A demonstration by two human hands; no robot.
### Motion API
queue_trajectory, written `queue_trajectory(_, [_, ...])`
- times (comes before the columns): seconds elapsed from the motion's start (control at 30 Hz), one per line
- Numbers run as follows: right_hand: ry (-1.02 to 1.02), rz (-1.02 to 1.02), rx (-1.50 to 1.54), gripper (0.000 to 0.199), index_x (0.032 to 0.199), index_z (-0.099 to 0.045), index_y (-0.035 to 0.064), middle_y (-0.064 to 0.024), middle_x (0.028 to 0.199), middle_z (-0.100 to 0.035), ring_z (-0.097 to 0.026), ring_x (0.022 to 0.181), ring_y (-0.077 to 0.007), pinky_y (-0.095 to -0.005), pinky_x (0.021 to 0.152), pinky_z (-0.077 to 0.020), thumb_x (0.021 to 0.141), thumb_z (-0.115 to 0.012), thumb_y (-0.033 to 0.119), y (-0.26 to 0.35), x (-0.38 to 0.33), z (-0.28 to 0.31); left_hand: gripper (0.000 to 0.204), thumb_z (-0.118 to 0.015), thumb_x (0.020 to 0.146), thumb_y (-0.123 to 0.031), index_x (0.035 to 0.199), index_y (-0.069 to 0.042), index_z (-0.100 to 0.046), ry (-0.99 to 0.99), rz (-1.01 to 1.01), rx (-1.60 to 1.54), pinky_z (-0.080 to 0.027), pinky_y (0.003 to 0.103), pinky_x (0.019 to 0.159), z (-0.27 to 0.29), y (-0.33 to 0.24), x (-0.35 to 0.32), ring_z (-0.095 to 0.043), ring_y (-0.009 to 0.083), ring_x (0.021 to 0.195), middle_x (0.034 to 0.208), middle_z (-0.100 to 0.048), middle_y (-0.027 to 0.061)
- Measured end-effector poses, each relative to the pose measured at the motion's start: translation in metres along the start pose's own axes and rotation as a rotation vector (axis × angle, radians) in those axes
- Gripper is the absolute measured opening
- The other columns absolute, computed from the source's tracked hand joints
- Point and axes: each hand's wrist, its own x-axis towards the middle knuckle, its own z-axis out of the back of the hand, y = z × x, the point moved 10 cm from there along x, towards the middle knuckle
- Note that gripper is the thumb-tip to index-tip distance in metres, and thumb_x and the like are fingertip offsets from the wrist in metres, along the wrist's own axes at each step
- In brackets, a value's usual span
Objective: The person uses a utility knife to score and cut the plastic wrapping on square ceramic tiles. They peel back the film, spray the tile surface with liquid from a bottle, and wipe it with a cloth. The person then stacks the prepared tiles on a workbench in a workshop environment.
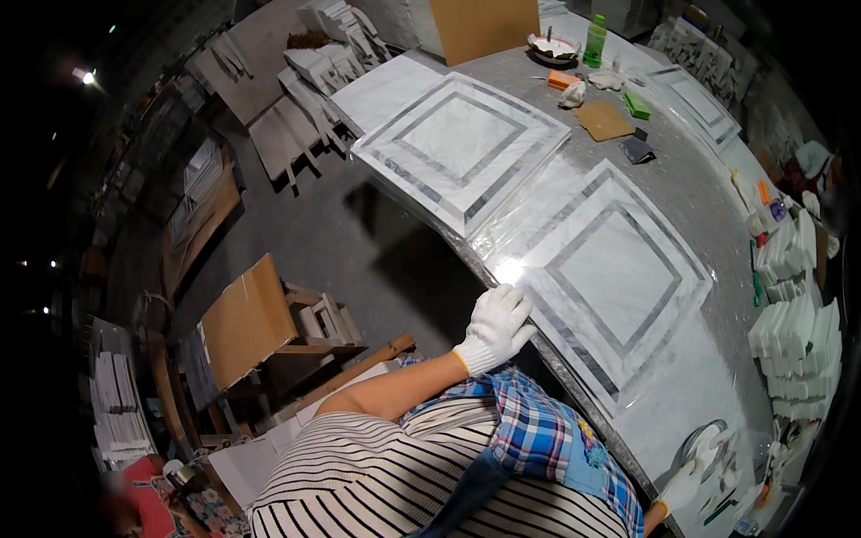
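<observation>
My left hand [498, 327], in a white glove, lies on the near corner of a square marble panel [619, 278] with grey inlaid frames, wrapped in shiny clear film. Its fingers curl over that corner at the table's edge. My right hand [686, 484], also in a white glove, is low at the right on the grey table [700, 179], beside a grey curved object [704, 439]; whether it grips it is unclear. A second panel of the same kind [462, 148] lies farther along the table, overhanging its edge.
At the table's far end are a green bottle [595, 40], a bowl [552, 47], a brown card [603, 120] and small tools. White tile pieces [798, 332] are stacked at right. Cardboard [247, 318], wooden crates and tile stacks stand on the floor at left.
</observation>
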Motion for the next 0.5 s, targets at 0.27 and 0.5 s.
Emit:
queue_trajectory(0.27, [-0.053,-0.053,-0.115,0.052,0.152,-0.055,0.0150,-0.0174,0.140,-0.066,-0.067,0.114,-0.0399,-0.0438,0.095,-0.0520,0.108,-0.048,0.041,0.004,-0.014,0.010,0.039,-0.078,0.076,-0.025,0.105,-0.002,-0.064,-0.057,-0.018,-0.041,-0.050,0.048,0.081,0.004,0.015,-0.002,-0.060,0.0352,0.098,0.106,-0.061,0.0148])
queue_trajectory(0.5, [-0.005,-0.050,-0.040,0.056,0.155,-0.052,0.0110,-0.0182,0.141,-0.066,-0.068,0.116,-0.0379,-0.0439,0.096,-0.0524,0.109,-0.049,0.043,0.062,-0.033,0.025,0.041,-0.079,0.075,-0.023,0.107,-0.002,-0.065,-0.105,0.029,-0.076,-0.050,0.048,0.081,0.013,0.039,0.009,-0.061,0.0359,0.096,0.103,-0.061,0.0154])
